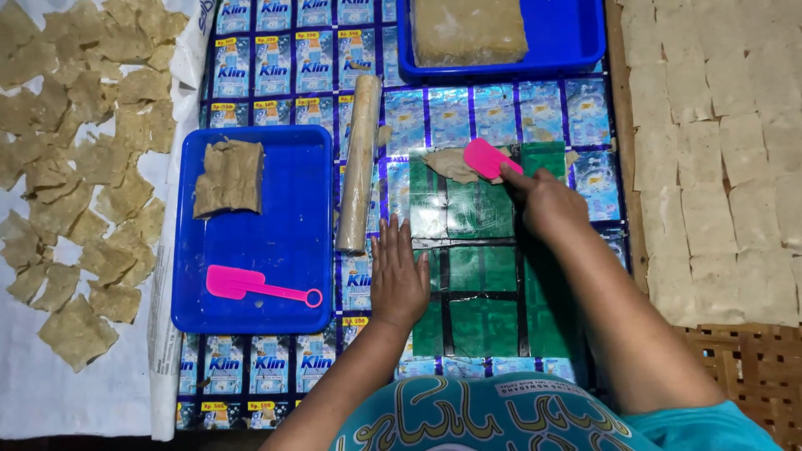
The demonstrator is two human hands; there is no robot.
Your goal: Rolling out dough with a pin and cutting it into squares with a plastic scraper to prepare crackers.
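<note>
Scraping in hand: flat pink plastic scraper (487,158) pinched in right hand (547,203), set against thin tan dough scrap (451,164) on shiny green sachet-sheet mat (480,276); left hand (398,278) spread flat, steadying mat. Next judged needed: a shallow scraper angle under the dough

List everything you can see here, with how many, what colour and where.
tray: two, blue; one left of centre, one at top edge.
dough scraps: one brownish pile, in the left tray.
spatula: one, pink, lying in the left tray.
dough block: one, tan, in the top tray.
rolling pin: one, pale wood, lying between the left tray and the green mat.
green mat: one, shiny, centre.
dough lump: one, tan, at the mat's top edge.
scraper: one, pink, held on the lump.
cut pieces: many, tan, far left on white cloth.
dough squares: many, pale, in rows at right.
left hand: flat on the mat.
right hand: grip on the scraper.
</note>
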